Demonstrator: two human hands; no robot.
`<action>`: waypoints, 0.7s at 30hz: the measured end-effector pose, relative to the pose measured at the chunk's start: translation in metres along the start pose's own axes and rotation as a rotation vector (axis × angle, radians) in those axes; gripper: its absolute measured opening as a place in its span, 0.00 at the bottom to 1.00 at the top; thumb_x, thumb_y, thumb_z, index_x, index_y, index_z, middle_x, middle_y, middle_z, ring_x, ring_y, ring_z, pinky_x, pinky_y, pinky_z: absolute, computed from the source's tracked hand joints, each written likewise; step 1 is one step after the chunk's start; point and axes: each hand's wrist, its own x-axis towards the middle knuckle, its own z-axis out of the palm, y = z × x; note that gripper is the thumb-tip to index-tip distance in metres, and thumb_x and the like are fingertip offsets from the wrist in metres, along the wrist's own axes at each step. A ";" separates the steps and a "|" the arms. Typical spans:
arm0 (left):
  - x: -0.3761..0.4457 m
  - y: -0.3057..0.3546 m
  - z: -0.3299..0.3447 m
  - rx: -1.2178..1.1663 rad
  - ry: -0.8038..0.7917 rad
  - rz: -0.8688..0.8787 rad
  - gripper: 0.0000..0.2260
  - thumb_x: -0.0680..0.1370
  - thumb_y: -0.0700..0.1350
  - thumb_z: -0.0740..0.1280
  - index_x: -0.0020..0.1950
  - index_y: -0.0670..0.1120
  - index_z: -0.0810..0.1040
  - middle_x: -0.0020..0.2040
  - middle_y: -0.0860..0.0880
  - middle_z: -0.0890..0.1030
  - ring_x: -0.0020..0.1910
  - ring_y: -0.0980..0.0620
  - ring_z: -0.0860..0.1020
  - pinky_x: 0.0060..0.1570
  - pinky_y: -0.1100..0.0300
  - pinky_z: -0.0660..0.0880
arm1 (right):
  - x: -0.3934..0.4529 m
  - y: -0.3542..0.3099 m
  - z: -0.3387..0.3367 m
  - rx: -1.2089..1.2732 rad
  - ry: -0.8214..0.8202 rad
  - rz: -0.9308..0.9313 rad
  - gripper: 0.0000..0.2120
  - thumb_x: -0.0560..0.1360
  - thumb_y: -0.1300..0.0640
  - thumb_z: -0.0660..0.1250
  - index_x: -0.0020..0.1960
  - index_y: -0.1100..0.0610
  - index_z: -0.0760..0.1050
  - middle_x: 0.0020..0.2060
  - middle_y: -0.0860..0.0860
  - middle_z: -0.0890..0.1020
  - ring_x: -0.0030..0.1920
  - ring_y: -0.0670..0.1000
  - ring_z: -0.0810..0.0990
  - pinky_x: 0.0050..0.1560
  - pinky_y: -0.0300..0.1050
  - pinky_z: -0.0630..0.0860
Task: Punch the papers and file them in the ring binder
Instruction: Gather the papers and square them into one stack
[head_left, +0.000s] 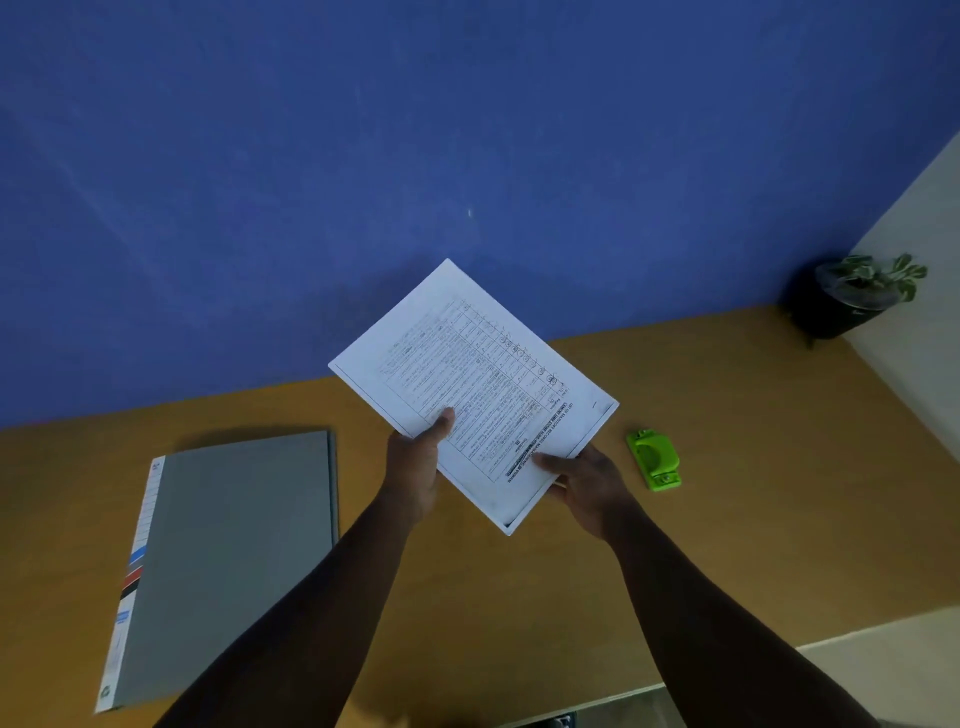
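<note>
I see both hands, left (413, 467) and right (589, 486), grasping the papers (467, 379) above the tabletop (519, 597); green punch (653, 459) at three o'clock, closed binder (228, 561) at nine.

Papers (470, 387) held above the middle of the bench (519, 587), left hand (413, 467) at the near left edge, right hand (587, 486) at the near right corner. Ring binder (223, 561) flat on the bench, left of the hands. Hole punch (653, 458) on the bench, just right of the right hand. Potted plant (852, 296) at the far right corner, against the wall (363, 156) behind the bench.
</note>
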 end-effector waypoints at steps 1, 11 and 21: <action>-0.001 0.002 -0.002 0.017 -0.005 0.015 0.21 0.75 0.43 0.75 0.67 0.47 0.78 0.59 0.50 0.84 0.60 0.48 0.81 0.60 0.47 0.78 | 0.001 0.000 -0.003 0.004 0.024 0.000 0.21 0.71 0.69 0.72 0.63 0.61 0.75 0.56 0.57 0.84 0.57 0.59 0.83 0.60 0.60 0.77; 0.001 0.015 -0.042 0.203 -0.111 0.057 0.12 0.77 0.39 0.72 0.58 0.52 0.81 0.56 0.52 0.85 0.57 0.53 0.82 0.59 0.53 0.77 | 0.004 -0.010 -0.008 -0.079 0.264 -0.108 0.14 0.72 0.61 0.73 0.56 0.55 0.79 0.49 0.56 0.83 0.46 0.53 0.80 0.46 0.47 0.76; -0.004 0.014 -0.051 0.266 -0.269 0.054 0.13 0.76 0.38 0.72 0.59 0.49 0.81 0.56 0.51 0.85 0.55 0.52 0.84 0.53 0.55 0.80 | -0.009 0.003 0.022 -0.460 0.244 -0.176 0.10 0.76 0.55 0.71 0.56 0.55 0.79 0.48 0.50 0.86 0.47 0.51 0.85 0.46 0.46 0.82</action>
